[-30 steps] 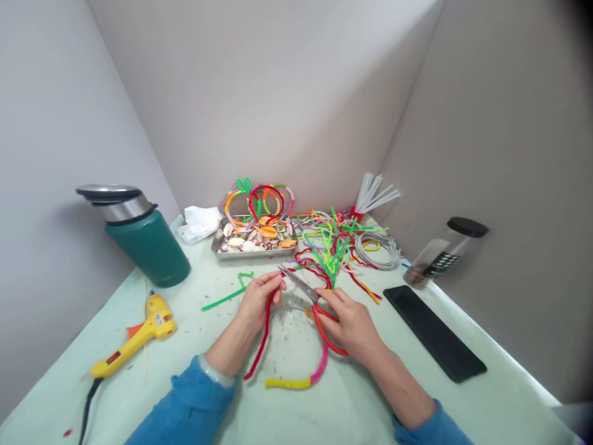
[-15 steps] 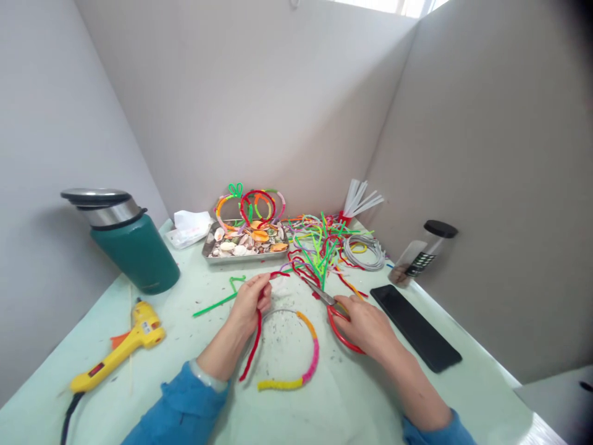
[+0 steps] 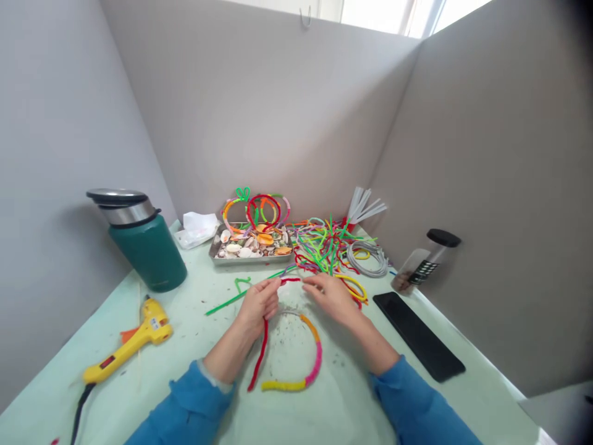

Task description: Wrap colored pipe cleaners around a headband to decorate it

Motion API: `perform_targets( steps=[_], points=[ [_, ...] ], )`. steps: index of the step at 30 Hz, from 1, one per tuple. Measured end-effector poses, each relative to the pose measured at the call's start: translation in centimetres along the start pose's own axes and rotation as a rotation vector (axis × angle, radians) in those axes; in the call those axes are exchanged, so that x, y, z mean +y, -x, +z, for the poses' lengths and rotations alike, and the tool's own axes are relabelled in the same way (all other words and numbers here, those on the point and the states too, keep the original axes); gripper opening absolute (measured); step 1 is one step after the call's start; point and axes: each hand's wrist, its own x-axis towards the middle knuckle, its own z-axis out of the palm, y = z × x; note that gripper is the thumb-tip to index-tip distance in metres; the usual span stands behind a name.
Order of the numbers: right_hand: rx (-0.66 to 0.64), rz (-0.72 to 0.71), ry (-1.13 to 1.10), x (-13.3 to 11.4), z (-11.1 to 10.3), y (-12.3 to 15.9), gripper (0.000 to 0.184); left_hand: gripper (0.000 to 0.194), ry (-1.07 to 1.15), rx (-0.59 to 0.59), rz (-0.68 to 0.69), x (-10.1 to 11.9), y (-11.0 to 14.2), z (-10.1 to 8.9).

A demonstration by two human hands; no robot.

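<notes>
My left hand (image 3: 259,304) is closed on a red pipe cleaner (image 3: 259,361); one length hangs below the fist and a short end points right. Close to that short end, my right hand (image 3: 331,296) reaches in with its fingers extended, holding nothing that I can see. On the table below lies a curved wire ring (image 3: 319,352) wrapped in orange, pink and yellow, with a stretch of bare grey at the top. The scissors (image 3: 356,288) lie behind my right hand, their yellow-lined red handles showing and their blades hidden.
A metal tray (image 3: 252,261) of shells with wrapped rings stands at the back, beside a heap of pipe cleaners (image 3: 319,244) and a grey wire coil (image 3: 370,262). Left are a green bottle (image 3: 151,253) and a yellow glue gun (image 3: 134,346); right, a black phone (image 3: 419,337) and a clear container (image 3: 428,259).
My right hand has let go of the scissors, which now lie on the table, and has moved left toward the red pipe cleaner's end. My left hand still holds it. The view has shifted slightly.
</notes>
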Motion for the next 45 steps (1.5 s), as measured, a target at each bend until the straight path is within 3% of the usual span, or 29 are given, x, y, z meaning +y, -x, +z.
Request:
perform_targets(
  steps=[1,3,6,12,16,18,23,25,27,32,36,40,45],
  points=[
    [-0.038,-0.048,-0.195,-0.7,0.7,-0.1,0.026,0.028,-0.002,-0.01,-0.004,0.0,0.0,0.1],
    [0.006,-0.091,-0.505,-1.7,2.2,-0.1,0.028,0.026,-0.012,-0.026,-0.014,-0.1,0.1,0.3],
    [0.099,-0.076,-0.704,-2.3,3.9,-0.1,0.025,0.026,-0.045,-0.009,-0.035,-0.1,0.2,0.5],
    [0.165,0.024,-0.783,-2.2,4.4,0.4,0.024,0.032,-0.306,0.041,-0.04,-0.4,-0.2,0.6],
    [0.158,0.14,-0.776,-1.5,4.3,0.1,0.03,0.034,-0.674,-0.032,0.134,-0.4,-0.5,0.9],
    [0.128,0.19,-0.783,-1.0,4.2,-0.1,0.032,0.034,-0.757,-0.065,0.153,-0.4,-0.5,1.1],
    [0.258,0.322,-0.8,0.5,3.3,-0.6,0.037,0.042,-0.579,-0.117,-0.154,0.1,-0.3,0.8],
    [0.321,0.366,-0.844,1.0,2.9,-0.7,0.038,0.043,-0.575,-0.154,-0.204,0.5,-0.2,0.4],
    [0.352,0.42,-0.903,1.2,2.6,-0.9,0.037,0.041,-0.643,-0.168,-0.173,0.9,-0.1,0.2],
    [0.401,0.526,-1.058,1.8,2.3,-1.2,0.037,0.032,-0.926,-0.238,0.066,0.7,-0.2,0.9],
    [0.482,0.522,-0.991,2.7,1.9,-1.3,0.036,0.032,-0.988,-0.16,0.118,0.7,-0.5,0.8],
    [0.605,0.504,-1.093,3.2,1.4,-1.4,0.034,0.03,-1.031,-0.079,0.145,1.5,-0.7,-0.2],
    [0.676,0.531,-1.194,3.9,0.9,-1.7,0.032,0.028,-1.114,-0.088,0.256,1.8,-0.7,-0.3]
  ],
)
